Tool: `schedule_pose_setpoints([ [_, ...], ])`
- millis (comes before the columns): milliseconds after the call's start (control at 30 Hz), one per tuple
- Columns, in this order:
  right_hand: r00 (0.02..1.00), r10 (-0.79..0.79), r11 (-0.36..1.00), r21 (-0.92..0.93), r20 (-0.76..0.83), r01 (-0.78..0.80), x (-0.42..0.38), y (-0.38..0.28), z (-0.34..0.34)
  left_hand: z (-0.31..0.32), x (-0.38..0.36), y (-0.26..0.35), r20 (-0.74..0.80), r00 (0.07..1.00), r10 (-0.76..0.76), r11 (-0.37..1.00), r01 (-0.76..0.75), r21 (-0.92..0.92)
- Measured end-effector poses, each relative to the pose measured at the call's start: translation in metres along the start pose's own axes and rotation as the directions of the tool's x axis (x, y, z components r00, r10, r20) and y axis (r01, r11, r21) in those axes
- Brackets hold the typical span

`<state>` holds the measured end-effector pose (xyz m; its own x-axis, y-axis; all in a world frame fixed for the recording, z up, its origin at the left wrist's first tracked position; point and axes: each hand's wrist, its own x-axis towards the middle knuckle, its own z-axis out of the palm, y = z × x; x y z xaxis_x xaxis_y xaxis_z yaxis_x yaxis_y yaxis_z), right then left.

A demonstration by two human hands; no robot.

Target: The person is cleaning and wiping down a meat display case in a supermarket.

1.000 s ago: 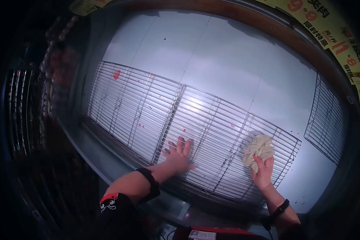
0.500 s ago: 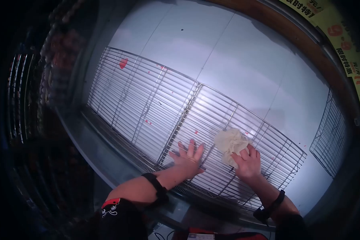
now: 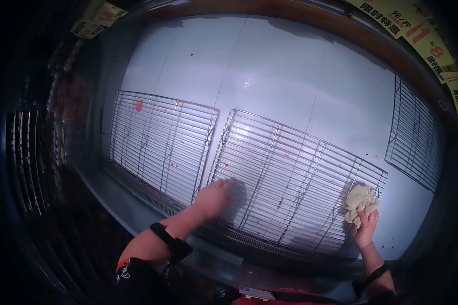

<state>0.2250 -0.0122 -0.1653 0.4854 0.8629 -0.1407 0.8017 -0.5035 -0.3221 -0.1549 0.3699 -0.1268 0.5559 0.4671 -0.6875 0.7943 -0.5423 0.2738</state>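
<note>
My right hand (image 3: 365, 230) grips a crumpled cream cloth (image 3: 361, 201) at the right end of the middle wire rack (image 3: 285, 178). Over the left edge of that same rack is my left hand (image 3: 216, 198), blurred, its fingers bent and smeared by motion; whether they hold anything cannot be made out. To its left lies another wire rack (image 3: 158, 137), with a narrow gap between the two. Small red bits show on or under both racks, the largest a red piece (image 3: 139, 105) near the left rack's top.
A third wire rack (image 3: 412, 132) stands at the right wall. Behind the racks stretches a pale surface (image 3: 269, 66). Yellow price signs (image 3: 392, 20) hang along the upper right edge, another sign (image 3: 97, 19) at the upper left. Dark shelving fills the far left.
My right hand has moved right with the cloth. My left hand has shifted left and its spread fingers are now bent. A gap has opened between the two racks.
</note>
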Motion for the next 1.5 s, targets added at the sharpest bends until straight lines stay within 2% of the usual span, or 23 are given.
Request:
schedule_pose_setpoints([
  [67, 0.993, 0.114, 0.98, 0.169, -0.029, -0.107, -0.009, 0.006, -0.006, 0.013, -0.007, 0.004, 0.005, 1.0, -0.021, 1.0, 0.021, 0.005],
  [167, 0.942, 0.335, 0.743, 0.617, -0.009, -0.259, -0.026, 0.028, -0.015, 0.039, -0.021, -0.011, -0.347, 0.934, -0.086, 0.995, 0.066, -0.071],
  [200, 0.91, 0.382, 0.355, 0.883, 0.162, -0.306, -0.035, 0.035, -0.016, 0.052, -0.019, -0.026, -0.333, 0.927, -0.176, 0.979, 0.127, -0.162],
  [233, 0.857, 0.401, 0.186, 0.888, 0.322, -0.421, -0.042, 0.043, -0.024, 0.062, -0.017, -0.041, -0.308, 0.914, -0.264, 0.949, 0.19, -0.252],
  [300, 0.717, 0.336, -0.168, 0.788, 0.61, -0.592, -0.056, 0.055, -0.038, 0.064, -0.015, -0.061, -0.208, 0.928, -0.309, 0.909, 0.224, -0.352],
  [333, 0.652, 0.352, -0.234, 0.737, 0.672, -0.633, -0.063, 0.056, -0.037, 0.065, -0.012, -0.068, -0.149, 0.933, -0.326, 0.884, 0.245, -0.399],
  [433, 0.474, 0.135, -0.354, 0.489, 0.87, -0.797, -0.067, 0.06, -0.037, 0.075, -0.006, -0.068, -0.237, 0.884, -0.403, 0.876, 0.298, -0.378],
  [467, 0.463, 0.17, -0.327, 0.492, 0.87, -0.806, -0.07, 0.062, -0.03, 0.074, -0.001, -0.068, -0.139, 0.902, -0.41, 0.799, 0.281, -0.531],
  [533, 0.43, 0.085, -0.401, 0.426, 0.899, -0.811, -0.081, 0.082, -0.007, 0.065, 0.006, -0.074, 0.064, 0.931, -0.36, 0.576, 0.276, -0.77],
  [567, 0.407, 0.036, -0.434, 0.381, 0.913, -0.816, -0.085, 0.09, -0.002, 0.062, 0.003, -0.074, 0.125, 0.912, -0.39, 0.505, 0.326, -0.799],
  [633, 0.497, 0.091, -0.371, 0.492, 0.863, -0.787, -0.068, 0.067, -0.03, 0.051, 0.006, -0.072, 0.231, 0.873, -0.43, 0.353, 0.398, -0.847],
  [733, 0.572, 0.182, -0.3, 0.599, 0.8, -0.742, -0.058, 0.056, -0.059, 0.035, -0.012, -0.054, 0.186, 0.874, -0.449, 0.257, 0.326, -0.91],
  [833, 0.552, 0.197, -0.326, 0.585, 0.81, -0.742, -0.053, 0.053, -0.086, 0.003, -0.017, -0.037, 0.041, 0.876, -0.481, 0.176, 0.142, -0.974],
  [867, 0.556, 0.22, -0.284, 0.598, 0.801, -0.75, -0.049, 0.048, -0.097, -0.017, -0.019, -0.024, 0.001, 0.876, -0.482, 0.141, 0.079, -0.987],
  [933, 0.562, 0.26, -0.201, 0.613, 0.786, -0.764, -0.037, 0.034, -0.111, -0.055, -0.007, -0.022, -0.035, 0.874, -0.484, 0.256, 0.103, -0.961],
  [967, 0.561, 0.22, -0.182, 0.599, 0.798, -0.78, -0.035, 0.037, -0.11, -0.069, -0.002, -0.028, -0.051, 0.87, -0.49, 0.312, 0.12, -0.943],
  [1033, 0.548, 0.141, -0.148, 0.565, 0.825, -0.812, -0.034, 0.044, -0.109, -0.082, 0.022, -0.04, -0.205, 0.866, -0.457, 0.41, 0.0, -0.912],
  [1100, 0.558, 0.078, -0.224, 0.56, 0.826, -0.798, -0.027, 0.03, -0.124, -0.108, 0.032, -0.04, -0.173, 0.847, -0.502, 0.464, 0.096, -0.881],
  [1167, 0.567, 0.033, -0.281, 0.552, 0.823, -0.785, -0.02, 0.009, -0.144, -0.113, 0.036, -0.06, -0.229, 0.853, -0.47, 0.527, 0.062, -0.848],
  [1233, 0.583, -0.02, -0.308, 0.55, 0.812, -0.777, -0.012, -0.004, -0.154, -0.112, 0.031, -0.063, -0.267, 0.814, -0.515, 0.454, -0.005, -0.891],
  [1300, 0.658, -0.04, -0.19, 0.64, 0.752, -0.744, -0.007, -0.006, -0.151, -0.11, 0.028, -0.072, -0.314, 0.768, -0.557, 0.424, -0.062, -0.904],
  [1400, 0.721, -0.007, -0.109, 0.716, 0.693, -0.689, 0.023, -0.015, -0.162, -0.106, 0.035, -0.077, -0.362, 0.71, -0.604, 0.377, -0.146, -0.915],
  [1500, 0.752, 0.057, -0.029, 0.754, 0.657, -0.657, 0.068, -0.008, -0.174, -0.121, 0.066, -0.075, -0.418, 0.722, -0.551, 0.369, -0.238, -0.898],
])
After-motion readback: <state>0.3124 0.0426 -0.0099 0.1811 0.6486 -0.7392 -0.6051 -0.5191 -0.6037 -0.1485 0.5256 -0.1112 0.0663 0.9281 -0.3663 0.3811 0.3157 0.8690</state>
